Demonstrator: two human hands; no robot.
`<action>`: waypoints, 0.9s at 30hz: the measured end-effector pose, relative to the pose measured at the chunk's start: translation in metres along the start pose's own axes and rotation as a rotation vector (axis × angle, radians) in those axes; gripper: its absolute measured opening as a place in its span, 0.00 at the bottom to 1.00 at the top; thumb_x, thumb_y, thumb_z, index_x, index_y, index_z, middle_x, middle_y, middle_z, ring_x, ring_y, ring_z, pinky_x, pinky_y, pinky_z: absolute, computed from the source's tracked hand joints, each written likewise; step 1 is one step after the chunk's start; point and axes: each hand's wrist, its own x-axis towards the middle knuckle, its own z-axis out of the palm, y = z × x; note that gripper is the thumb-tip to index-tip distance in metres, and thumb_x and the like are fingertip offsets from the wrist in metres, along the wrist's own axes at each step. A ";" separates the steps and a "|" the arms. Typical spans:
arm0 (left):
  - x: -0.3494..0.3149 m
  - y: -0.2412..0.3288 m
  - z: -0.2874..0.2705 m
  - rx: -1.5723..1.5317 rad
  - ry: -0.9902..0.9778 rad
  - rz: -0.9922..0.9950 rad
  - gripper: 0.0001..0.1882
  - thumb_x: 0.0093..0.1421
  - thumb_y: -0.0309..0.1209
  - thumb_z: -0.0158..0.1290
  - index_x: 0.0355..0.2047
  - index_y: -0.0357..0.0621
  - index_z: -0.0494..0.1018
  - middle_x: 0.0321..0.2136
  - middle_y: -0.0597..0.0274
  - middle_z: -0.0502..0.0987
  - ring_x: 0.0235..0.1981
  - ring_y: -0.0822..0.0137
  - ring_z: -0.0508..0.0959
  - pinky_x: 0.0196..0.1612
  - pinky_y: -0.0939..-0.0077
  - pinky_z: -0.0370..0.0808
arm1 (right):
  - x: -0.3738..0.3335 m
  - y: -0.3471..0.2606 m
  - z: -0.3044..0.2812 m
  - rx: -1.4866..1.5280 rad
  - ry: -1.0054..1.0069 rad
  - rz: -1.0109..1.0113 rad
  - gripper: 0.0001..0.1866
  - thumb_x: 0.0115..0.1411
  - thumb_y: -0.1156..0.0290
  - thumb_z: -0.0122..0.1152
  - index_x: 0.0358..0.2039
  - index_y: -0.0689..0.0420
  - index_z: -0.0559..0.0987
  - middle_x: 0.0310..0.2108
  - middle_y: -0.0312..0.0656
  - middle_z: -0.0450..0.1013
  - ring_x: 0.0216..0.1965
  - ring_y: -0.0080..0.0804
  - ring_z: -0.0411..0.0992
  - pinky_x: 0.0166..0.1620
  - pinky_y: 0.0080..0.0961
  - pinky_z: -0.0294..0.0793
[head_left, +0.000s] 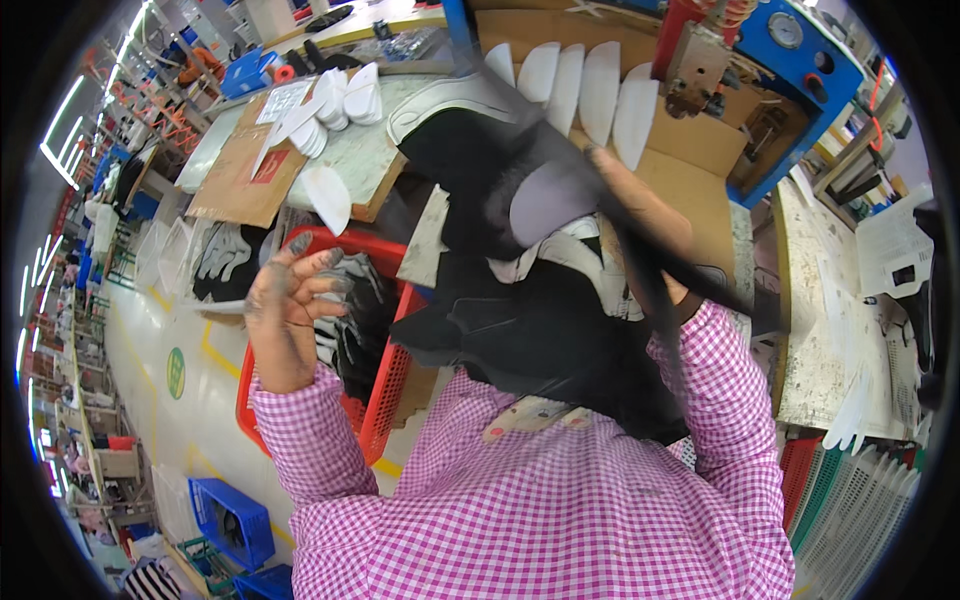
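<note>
My left hand [288, 300] is raised over the edge of a red basket [385, 400], fingers apart and slightly bent, with nothing in it. Grey and black cut pieces [362, 300] fill the basket. My right hand [655, 215] is partly hidden behind a black fabric piece [640, 230] that it appears to grip; the piece is smeared by motion. More black material [540, 325] lies across my lap, with a grey-white patterned piece [580, 265] and a grey oval patch [555, 203] among it. Beyond, a black piece with a white rim [445, 105] rests at the table edge.
White half-oval pieces [600, 90] stand in a row on cardboard inside a blue-framed machine [835, 85] with a gauge. Stacked white pieces [345, 98] and a cardboard sheet [240, 170] lie on the left table. A worktable [825, 330] stands right; a blue crate [232, 520] is on the floor.
</note>
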 end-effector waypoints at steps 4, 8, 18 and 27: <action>-0.018 0.007 -0.009 -0.679 -0.175 -0.117 0.33 0.63 0.48 0.48 0.53 0.25 0.64 0.54 0.35 0.67 0.52 0.47 0.73 0.54 0.48 0.71 | 0.024 -0.036 0.039 -0.541 -0.105 -0.653 0.24 0.55 0.67 0.57 0.54 0.36 0.74 0.53 0.48 0.70 0.50 0.43 0.72 0.49 0.33 0.74; -0.031 0.027 -0.042 -0.245 -0.104 -0.072 0.29 0.50 0.23 0.48 0.54 0.23 0.63 0.53 0.39 0.70 0.54 0.49 0.71 0.61 0.57 0.65 | 0.026 -0.053 0.073 -0.469 -0.160 -0.655 0.37 0.45 0.67 0.68 0.59 0.39 0.69 0.59 0.47 0.64 0.55 0.44 0.68 0.54 0.38 0.70; -0.093 -0.017 -0.266 0.858 0.748 -0.188 0.27 0.48 0.22 0.48 0.52 0.29 0.67 0.43 0.51 0.76 0.40 0.57 0.77 0.45 0.69 0.75 | -0.007 -0.023 0.036 -0.447 -0.361 -0.246 0.35 0.47 0.76 0.66 0.58 0.53 0.67 0.58 0.48 0.64 0.57 0.47 0.63 0.54 0.38 0.65; -0.117 -0.280 -0.332 1.309 0.351 -0.706 0.28 0.57 0.45 0.51 0.55 0.44 0.67 0.43 0.40 0.76 0.45 0.38 0.75 0.45 0.45 0.73 | -0.033 -0.003 0.006 -0.528 -0.446 -0.128 0.31 0.48 0.72 0.67 0.55 0.58 0.70 0.57 0.49 0.66 0.57 0.47 0.64 0.55 0.37 0.64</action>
